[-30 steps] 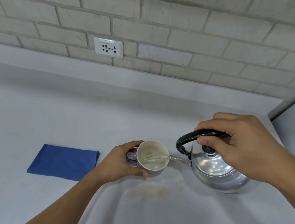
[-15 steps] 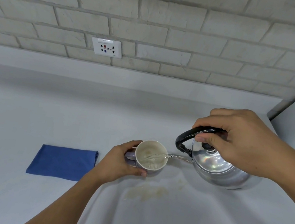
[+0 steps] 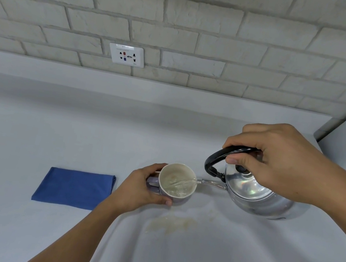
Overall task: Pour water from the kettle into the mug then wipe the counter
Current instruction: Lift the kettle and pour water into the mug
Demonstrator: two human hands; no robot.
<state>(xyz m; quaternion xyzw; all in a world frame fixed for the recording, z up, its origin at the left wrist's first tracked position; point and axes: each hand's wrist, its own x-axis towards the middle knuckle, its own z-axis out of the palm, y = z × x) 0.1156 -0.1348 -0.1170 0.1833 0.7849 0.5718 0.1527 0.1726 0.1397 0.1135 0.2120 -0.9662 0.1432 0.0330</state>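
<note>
The pale grey stone counter (image 3: 52, 133) runs wide under a whitewashed brick wall (image 3: 186, 18), and nearly all of it is bare. Off to the right, the round polished steel kettle (image 3: 254, 197) hangs tipped toward the left, its thin spout reaching just over the rim of the mug so the stream lands inside and not on the stone. The person's right hand (image 3: 276, 162) has its fingers (image 3: 237, 162) wrapped tight round the black arched handle, thumb underneath, which I'd judge gives control of the tilt. To the left, well apart from the pouring, a folded blue cloth (image 3: 76, 188) lies flat, presumably waiting for the wiping. The left hand (image 3: 141, 190) is closed on the side of the mug, fingers curled about its handle to keep it from sliding. The lilac mug with a cream inside (image 3: 176, 182) stands upright on the counter between the two hands, water gathering low in it, so the pour looks only partly done. Just in front of it sits a yellowish-brown spill (image 3: 171, 223). Smallest, a white wall socket (image 3: 127, 55) sits on the brick
</note>
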